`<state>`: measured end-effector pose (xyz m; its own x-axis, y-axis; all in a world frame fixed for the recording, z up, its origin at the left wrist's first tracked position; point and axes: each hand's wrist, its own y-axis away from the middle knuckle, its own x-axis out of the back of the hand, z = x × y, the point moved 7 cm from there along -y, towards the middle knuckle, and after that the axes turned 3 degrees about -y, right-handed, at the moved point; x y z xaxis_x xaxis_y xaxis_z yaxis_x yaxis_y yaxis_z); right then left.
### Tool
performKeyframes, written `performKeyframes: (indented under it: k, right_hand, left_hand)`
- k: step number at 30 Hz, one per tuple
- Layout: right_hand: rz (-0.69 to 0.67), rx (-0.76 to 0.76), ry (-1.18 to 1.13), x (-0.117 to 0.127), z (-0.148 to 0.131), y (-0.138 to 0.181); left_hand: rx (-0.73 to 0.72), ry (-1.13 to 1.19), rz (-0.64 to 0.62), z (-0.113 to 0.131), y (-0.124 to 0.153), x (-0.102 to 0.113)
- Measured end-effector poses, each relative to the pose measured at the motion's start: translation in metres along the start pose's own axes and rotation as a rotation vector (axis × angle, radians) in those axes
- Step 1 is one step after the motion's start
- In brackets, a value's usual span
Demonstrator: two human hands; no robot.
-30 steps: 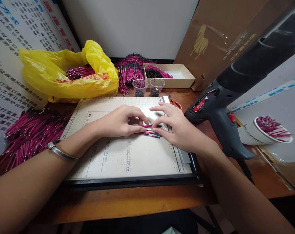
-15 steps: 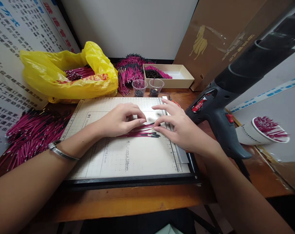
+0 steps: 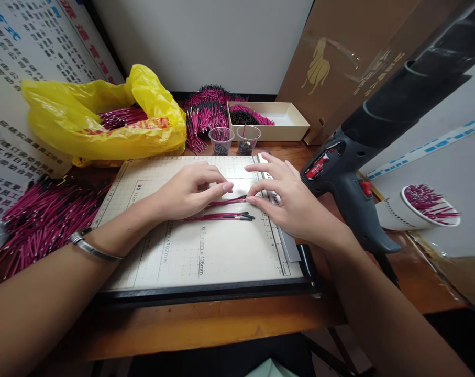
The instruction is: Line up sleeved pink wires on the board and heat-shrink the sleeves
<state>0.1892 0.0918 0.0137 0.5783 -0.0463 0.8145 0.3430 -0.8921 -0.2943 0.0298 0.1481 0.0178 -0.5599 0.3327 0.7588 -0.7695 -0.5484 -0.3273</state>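
My right hand (image 3: 278, 191) pinches the tip of a magenta wire with a black end (image 3: 239, 199) between thumb and index finger, its other fingers spread. Opposite it, my left hand (image 3: 198, 191) is curled, thumb tip close to the index finger, above the wires; anything between those fingers is too small to make out. Just below lie several more magenta wires with black sleeved ends (image 3: 229, 216), flat on the paper trimmer's gridded board (image 3: 229, 256). Their left ends run under my left hand.
Behind the board stand two clear cups (image 3: 221, 141) with small dark pieces, a cardboard tray (image 3: 288, 128) and wire piles. A yellow bag (image 3: 103, 141) and loose wires (image 3: 56, 225) are left. A heat gun (image 3: 351, 178) and a paper cup (image 3: 402, 209) of wires are right.
The view has shifted slightly. My left thumb has lifted a little off the wires, and the pinched wires now lie apart from the lower group. My right hand keeps its pinch.
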Motion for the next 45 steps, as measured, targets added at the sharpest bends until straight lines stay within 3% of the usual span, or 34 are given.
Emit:
performKeyframes:
  k: [9,17,35,38,41,45]
  right_hand:
    - [0.131,-0.018,-0.018,0.007,0.004,0.000]
    - [0.076,-0.028,-0.057,0.005,-0.001,-0.001]
    - [0.360,-0.121,-0.058,0.015,0.015,0.002]
    - [0.435,-0.152,-0.085,0.017,0.018,0.004]
    - [0.491,-0.173,-0.119,0.020,0.018,0.004]
    - [0.530,-0.181,-0.162,0.022,0.011,0.006]
  left_hand:
    - [-0.033,0.005,-0.019,0.001,0.002,0.000]
    - [-0.058,-0.010,0.032,0.004,0.002,0.005]
    - [0.123,-0.106,0.210,-0.017,0.003,0.020]
    - [0.184,-0.207,0.278,-0.025,0.005,0.033]
    - [0.287,-0.363,0.395,-0.035,0.000,0.061]
    - [0.403,-0.583,0.474,-0.049,-0.028,0.097]
